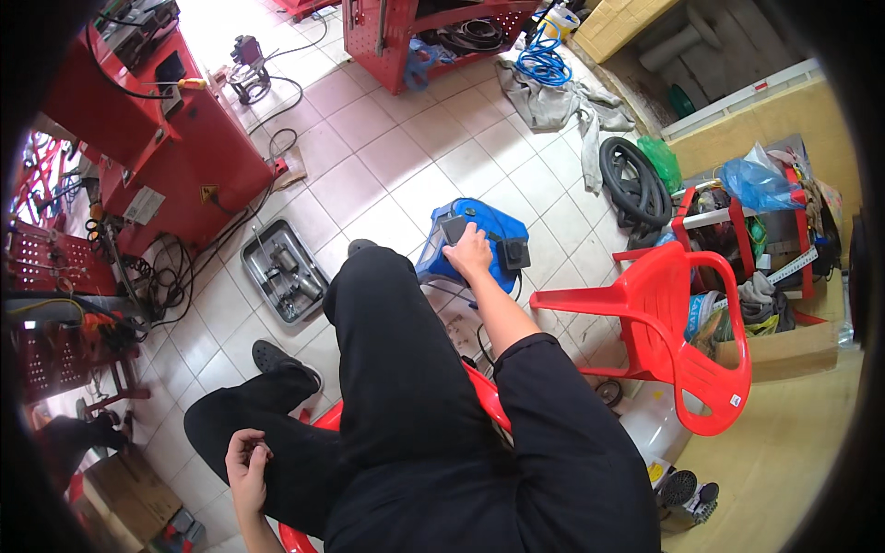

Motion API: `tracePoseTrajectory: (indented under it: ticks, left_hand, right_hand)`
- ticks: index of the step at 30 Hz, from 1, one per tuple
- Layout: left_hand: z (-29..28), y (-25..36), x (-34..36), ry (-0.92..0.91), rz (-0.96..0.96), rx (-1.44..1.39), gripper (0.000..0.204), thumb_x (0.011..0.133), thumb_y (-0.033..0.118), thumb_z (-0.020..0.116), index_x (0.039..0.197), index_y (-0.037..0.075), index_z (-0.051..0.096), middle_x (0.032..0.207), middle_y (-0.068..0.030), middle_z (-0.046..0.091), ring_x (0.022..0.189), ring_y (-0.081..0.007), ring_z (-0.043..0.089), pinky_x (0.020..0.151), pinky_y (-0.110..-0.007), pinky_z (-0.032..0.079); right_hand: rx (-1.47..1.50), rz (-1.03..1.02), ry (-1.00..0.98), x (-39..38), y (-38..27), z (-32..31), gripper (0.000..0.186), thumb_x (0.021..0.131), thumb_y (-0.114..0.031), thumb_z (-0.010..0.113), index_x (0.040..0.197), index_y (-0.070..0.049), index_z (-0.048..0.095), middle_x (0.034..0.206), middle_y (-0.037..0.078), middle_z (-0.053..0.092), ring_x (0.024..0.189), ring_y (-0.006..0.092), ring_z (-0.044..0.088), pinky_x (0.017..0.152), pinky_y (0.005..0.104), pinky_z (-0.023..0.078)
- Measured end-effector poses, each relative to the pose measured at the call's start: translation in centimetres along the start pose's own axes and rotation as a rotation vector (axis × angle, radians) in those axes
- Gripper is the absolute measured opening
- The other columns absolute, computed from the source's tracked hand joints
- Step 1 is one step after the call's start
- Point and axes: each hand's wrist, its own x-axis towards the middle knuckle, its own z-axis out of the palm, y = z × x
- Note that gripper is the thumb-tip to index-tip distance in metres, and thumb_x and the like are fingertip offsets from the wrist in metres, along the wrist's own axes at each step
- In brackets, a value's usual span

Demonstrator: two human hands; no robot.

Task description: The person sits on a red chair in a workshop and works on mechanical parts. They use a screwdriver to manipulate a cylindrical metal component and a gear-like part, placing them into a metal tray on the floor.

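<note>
My right hand (pixel 470 249) reaches to a blue plastic stool (pixel 442 258) at the centre right, its fingers closed on a small dark grey box-like device (pixel 453 227) on the top. A black square device with a cord (pixel 514 253) is just right of that hand. My left hand (pixel 249 461) is by my left thigh at lower left, fingers loosely curled; what they hold, if anything, I cannot make out. A metal tray (pixel 253 260) with metal parts (pixel 293 275) lies on the floor left of my right knee.
Red tool cabinets (pixel 198 147), a red workbench (pixel 364 37) and loose cables (pixel 171 276) surround the tiled floor. A red plastic chair (pixel 636 313) stands at my right, near black tubes (pixel 636 184), a loaded rack (pixel 756 249) and grey cloth (pixel 544 101). I sit on a red chair (pixel 484 396).
</note>
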Motion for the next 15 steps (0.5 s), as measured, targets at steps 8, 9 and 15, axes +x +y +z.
tracePoseTrajectory:
  ticks: [8, 9, 15]
  left_hand:
    - [1.3, -0.8, 0.8, -0.079, -0.035, -0.011, 0.020, 0.084, 0.011, 0.058, 0.100, 0.000, 0.054, 0.079, -0.0010, 0.053, 0.072, -0.0078, 0.050, 0.068, -0.021, 0.041]
    - [1.2, -0.8, 0.8, -0.064, -0.029, -0.019, 0.020, 0.084, 0.011, 0.058, 0.100, 0.000, 0.055, 0.079, -0.0009, 0.053, 0.073, -0.0077, 0.050, 0.068, -0.021, 0.041]
    - [0.1, -0.3, 1.0, -0.055, -0.047, 0.073, 0.024, 0.083, 0.015, 0.063, 0.104, 0.003, 0.059, 0.087, -0.0020, 0.059, 0.076, -0.0079, 0.053, 0.069, -0.023, 0.044]
  right_hand:
    - [-0.082, 0.028, 0.004, 1.6, 3.4, 0.9, 0.074, 0.066, -0.038, 0.073, 0.120, 0.000, 0.040, 0.115, 0.023, 0.054, 0.106, 0.0387, 0.055, 0.091, 0.0448, 0.045]
    - [-0.123, 0.013, 0.013, 1.7, 2.5, 0.6, 0.075, 0.066, -0.040, 0.073, 0.121, 0.000, 0.040, 0.114, 0.023, 0.055, 0.106, 0.0383, 0.055, 0.091, 0.0444, 0.045]
    - [-0.324, -0.117, 0.065, -0.5, 0.4, -5.0, 0.105, 0.054, -0.075, 0.066, 0.132, -0.009, 0.042, 0.126, 0.020, 0.050, 0.119, 0.0359, 0.045, 0.094, 0.0499, 0.039]
